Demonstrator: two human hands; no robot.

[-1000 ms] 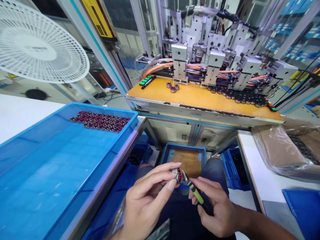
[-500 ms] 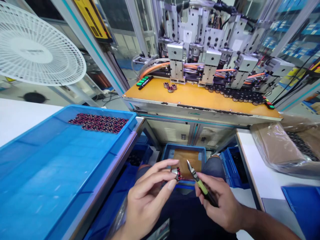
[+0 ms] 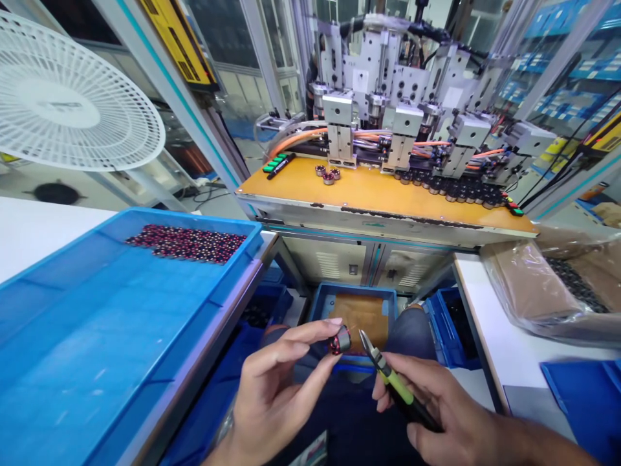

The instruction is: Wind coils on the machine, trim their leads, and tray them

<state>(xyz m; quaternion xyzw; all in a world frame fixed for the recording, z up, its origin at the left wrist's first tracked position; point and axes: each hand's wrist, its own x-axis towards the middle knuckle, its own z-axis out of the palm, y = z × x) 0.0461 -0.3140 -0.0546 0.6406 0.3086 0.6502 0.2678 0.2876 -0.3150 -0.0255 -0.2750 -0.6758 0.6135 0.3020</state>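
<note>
My left hand (image 3: 276, 388) pinches a small round wound part (image 3: 339, 340), silver outside with red windings, between thumb and fingers at the lower middle. My right hand (image 3: 436, 408) grips green-handled cutters (image 3: 388, 375), their pointed tip a short way right of the part and apart from it. Both hands hover above my lap, over a small blue bin (image 3: 356, 310) lined with brown sheet.
A large blue tray (image 3: 97, 349) at the left holds a pile of several red wound parts (image 3: 187, 243) at its far end. Ahead stands an orange-topped machine table (image 3: 378, 194) with grey actuators and rows of dark parts. A white fan (image 3: 68, 110) sits far left; bagged parts (image 3: 548, 285) lie right.
The cutters' tip has drawn away from the part, to the right. My left hand has turned the part so that its silver side faces up.
</note>
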